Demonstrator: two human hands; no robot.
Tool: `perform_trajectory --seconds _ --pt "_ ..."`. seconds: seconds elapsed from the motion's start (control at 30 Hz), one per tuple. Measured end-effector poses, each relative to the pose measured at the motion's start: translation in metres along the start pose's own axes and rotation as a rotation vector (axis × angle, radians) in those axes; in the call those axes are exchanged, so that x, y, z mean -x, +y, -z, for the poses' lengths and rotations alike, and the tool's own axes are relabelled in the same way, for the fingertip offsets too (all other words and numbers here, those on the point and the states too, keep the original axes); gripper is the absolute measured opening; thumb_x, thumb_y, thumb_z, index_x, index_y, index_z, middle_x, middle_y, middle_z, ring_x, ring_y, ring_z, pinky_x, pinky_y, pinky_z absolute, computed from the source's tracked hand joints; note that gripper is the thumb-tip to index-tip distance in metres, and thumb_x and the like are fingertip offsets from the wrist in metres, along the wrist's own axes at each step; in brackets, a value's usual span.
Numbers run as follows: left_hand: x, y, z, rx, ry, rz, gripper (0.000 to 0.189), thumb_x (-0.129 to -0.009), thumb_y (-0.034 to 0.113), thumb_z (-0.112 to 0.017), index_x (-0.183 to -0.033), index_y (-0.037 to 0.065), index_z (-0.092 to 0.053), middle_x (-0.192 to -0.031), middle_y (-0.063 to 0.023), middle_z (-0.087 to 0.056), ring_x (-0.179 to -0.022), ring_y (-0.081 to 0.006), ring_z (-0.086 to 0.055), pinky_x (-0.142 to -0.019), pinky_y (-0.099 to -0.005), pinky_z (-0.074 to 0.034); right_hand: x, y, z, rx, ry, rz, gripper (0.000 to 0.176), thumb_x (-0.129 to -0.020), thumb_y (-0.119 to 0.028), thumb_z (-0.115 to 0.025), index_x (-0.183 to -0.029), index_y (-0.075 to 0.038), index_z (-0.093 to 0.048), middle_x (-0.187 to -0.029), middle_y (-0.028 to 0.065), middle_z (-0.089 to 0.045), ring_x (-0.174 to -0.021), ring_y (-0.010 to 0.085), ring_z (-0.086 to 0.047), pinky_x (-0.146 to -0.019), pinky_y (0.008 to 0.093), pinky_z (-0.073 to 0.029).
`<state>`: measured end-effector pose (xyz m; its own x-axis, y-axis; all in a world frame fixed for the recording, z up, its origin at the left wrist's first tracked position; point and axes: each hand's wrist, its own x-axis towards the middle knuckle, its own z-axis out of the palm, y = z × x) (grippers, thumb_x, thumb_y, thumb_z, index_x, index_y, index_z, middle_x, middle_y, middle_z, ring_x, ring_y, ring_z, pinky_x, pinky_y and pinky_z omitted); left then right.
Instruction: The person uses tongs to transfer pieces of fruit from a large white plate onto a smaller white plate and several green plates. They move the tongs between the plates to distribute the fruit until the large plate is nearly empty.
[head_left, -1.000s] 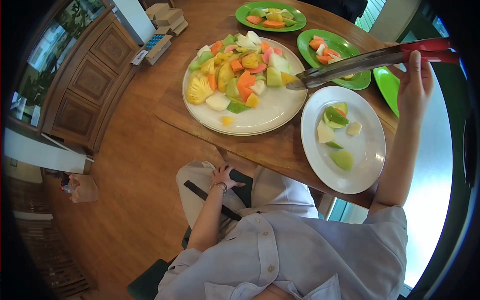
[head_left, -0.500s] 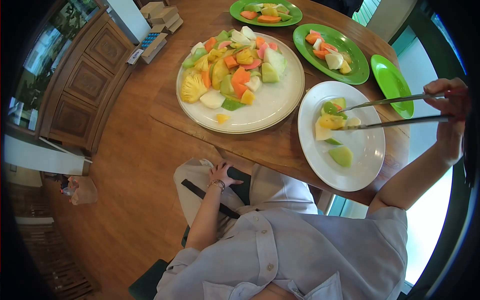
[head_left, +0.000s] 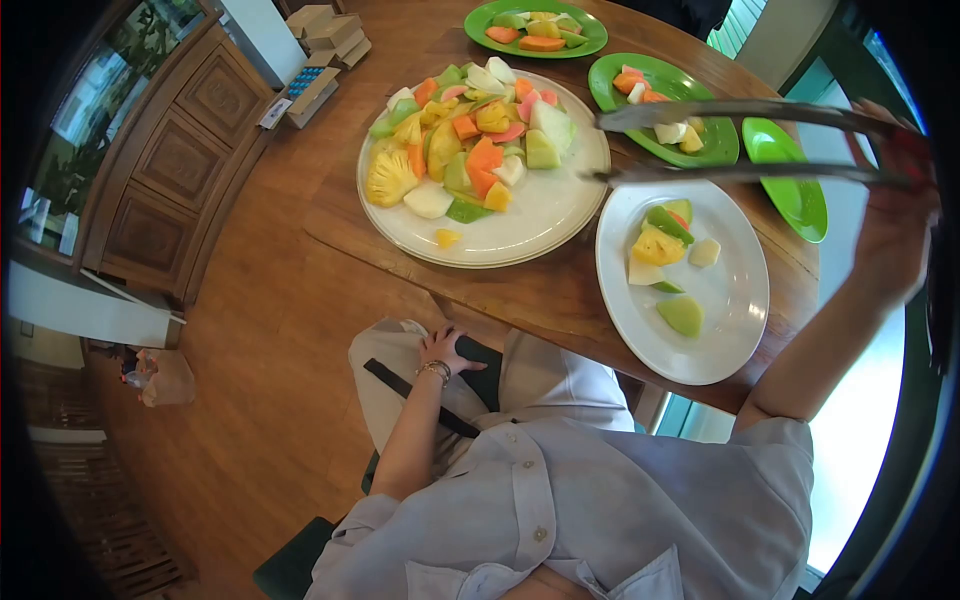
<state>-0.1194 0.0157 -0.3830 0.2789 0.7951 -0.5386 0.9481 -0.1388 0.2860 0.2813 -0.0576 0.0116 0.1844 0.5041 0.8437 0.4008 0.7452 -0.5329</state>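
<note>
My right hand (head_left: 892,215) grips the handle end of metal tongs (head_left: 740,172), whose arms reach left above the table with the tips apart and nothing between them. Below them lies a white oval plate (head_left: 725,330) holding a few cut pieces: a pineapple chunk (head_left: 658,246), a green melon piece (head_left: 680,315) and some pale ones. The tong tips hover near the right rim of a large cream platter (head_left: 500,245), heaped with mixed cut fruit (head_left: 465,140). My left hand (head_left: 440,347), with bracelets at the wrist, lies flat on my thigh, fingers stretched.
Green oval plates with fruit stand at the back (head_left: 590,45) and behind the tongs (head_left: 605,75). Another green plate (head_left: 795,195), bare, is at the right table edge. Cardboard boxes (head_left: 325,40) and a wooden cabinet (head_left: 225,95) are at the left, a bag (head_left: 168,378) on the floor.
The tongs have lifted off the fruit on the white plate and swung up and left toward the platter. The pineapple chunk stays on the white plate. My left hand has not moved.
</note>
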Motion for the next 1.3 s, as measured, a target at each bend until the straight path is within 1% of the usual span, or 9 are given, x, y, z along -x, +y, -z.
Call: perform_trajectory --seconds 0.03,0.1,0.13,0.23,0.33,0.67,0.77,0.93,1.3 --pt "0.0 0.0 0.0 -0.005 0.002 0.002 0.081 -0.039 0.057 -0.069 -0.11 0.022 -0.048 -0.125 -0.0017 -0.033 -0.117 -0.0236 -0.026 -0.096 -0.0381 -0.017 0.005 0.005 -0.026 0.03 0.039 -0.022 0.049 -0.084 -0.034 -0.037 -0.111 0.006 -0.037 -0.109 0.0231 -0.045 -0.104 0.0312 -0.045 -0.085 0.0448 -0.039" --pt "0.0 0.0 0.0 -0.003 -0.002 -0.001 0.081 -0.039 0.057 -0.069 -0.11 0.022 -0.048 -0.125 -0.0018 -0.032 -0.117 -0.0237 -0.026 -0.096 -0.0383 -0.017 0.014 0.015 -0.056 0.085 0.194 -0.126 0.042 -0.087 -0.028 -0.034 -0.113 0.005 -0.035 -0.106 0.0249 -0.046 -0.103 0.0327 -0.045 -0.086 0.0469 -0.037" --pt "0.0 0.0 0.001 0.0 -0.009 -0.001 0.082 -0.039 0.057 -0.069 -0.11 0.023 -0.048 -0.126 -0.0019 -0.032 -0.117 -0.0238 -0.026 -0.096 -0.0386 -0.017 0.016 0.026 -0.06 -0.074 0.061 -0.049 0.03 -0.084 -0.019 -0.045 -0.104 0.003 -0.042 -0.092 0.0078 -0.053 -0.076 0.0104 -0.054 -0.071 0.0264 -0.047" --pt "0.0 -0.001 0.0 -0.004 0.001 -0.007 0.081 -0.039 0.057 -0.069 -0.11 0.023 -0.048 -0.126 -0.002 -0.032 -0.117 -0.0241 -0.026 -0.096 -0.039 -0.017 0.016 0.024 -0.093 -0.079 -0.16 0.036 0.033 -0.084 -0.018 -0.044 -0.106 0.005 -0.037 -0.098 0.0188 -0.051 -0.092 0.0217 -0.052 -0.08 0.0329 -0.043" --pt "0.0 -0.001 0.0 -0.002 0.012 -0.006 0.082 -0.039 0.057 -0.069 -0.11 0.023 -0.048 -0.126 -0.002 -0.032 -0.117 -0.0242 -0.025 -0.096 -0.0393 -0.016 0.018 0.027 -0.097 -0.057 -0.232 0.077 0.037 -0.083 -0.018 -0.045 -0.108 0.007 -0.034 -0.1 0.0241 -0.049 -0.095 0.0274 -0.05 -0.083 0.0368 -0.041" --pt "-0.003 -0.002 -0.002 0.015 -0.058 0.006 0.088 -0.039 0.057 -0.069 -0.115 0.023 -0.043 -0.13 -0.0011 -0.027 -0.121 -0.0268 -0.018 -0.097 -0.0437 -0.011 0.02 0.019 -0.1 -0.064 -0.313 0.043 0.042 -0.082 -0.02 -0.047 -0.108 0.008 -0.031 -0.1 0.0244 -0.048 -0.096 0.0295 -0.049 -0.083 0.0388 -0.043" --pt "-0.002 -0.002 -0.004 -0.001 0.02 -0.003 0.081 -0.039 0.057 -0.069 -0.11 0.023 -0.048 -0.125 -0.0013 -0.033 -0.117 -0.0226 -0.025 -0.095 -0.039 -0.017 0.016 0.017 -0.093 -0.069 -0.377 0.065 0.042 -0.082 -0.02 -0.047 -0.108 0.009 -0.031 -0.099 0.024 -0.048 -0.096 0.0294 -0.05 -0.082 0.039 -0.043" --pt "0.0 0.0 0.002 0.016 -0.062 0.015 0.086 -0.039 0.057 -0.069 -0.115 0.023 -0.044 -0.129 -0.0005 -0.028 -0.12 -0.0256 -0.02 -0.096 -0.0432 -0.012 0.02 0.015 -0.098 -0.082 -0.341 0.044 0.041 -0.082 -0.02 -0.047 -0.108 0.008 -0.032 -0.1 0.0239 -0.048 -0.096 0.0294 -0.05 -0.081 0.0385 -0.044" --pt "-0.002 -0.003 -0.004 -0.016 0.02 -0.002 0.081 -0.039 0.057 -0.069 -0.109 0.023 -0.048 -0.125 -0.0012 -0.033 -0.116 -0.0227 -0.026 -0.095 -0.0387 -0.017 0.017 0.023 -0.09 -0.068 -0.26 -0.018 0.031 -0.084 -0.017 -0.044 -0.103 0.007 -0.037 -0.096 0.0228 -0.051 -0.09 0.0257 -0.054 -0.077 0.0348 -0.046"
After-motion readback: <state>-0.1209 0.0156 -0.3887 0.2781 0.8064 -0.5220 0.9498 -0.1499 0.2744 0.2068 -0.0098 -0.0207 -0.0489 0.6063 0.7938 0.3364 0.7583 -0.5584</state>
